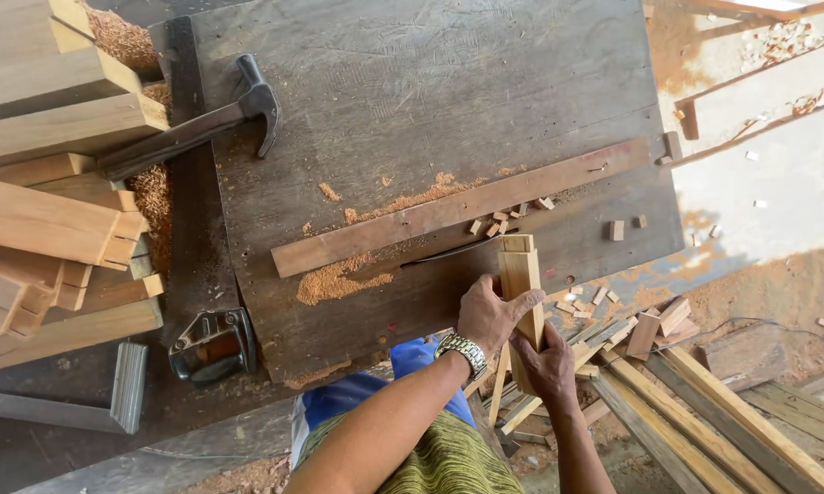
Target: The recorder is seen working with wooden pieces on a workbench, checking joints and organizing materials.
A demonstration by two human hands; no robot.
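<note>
Both hands clamp the wood block: left hand fingers wrapped round its middle, right hand gripping just below. Fence strip and small offcuts just beyond fingertips; hammer well apart.

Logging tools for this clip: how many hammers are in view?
1. The hammer lies on the dark table, upper left, its head by the stacked wood pieces. Others may be hidden under the stack.
</note>
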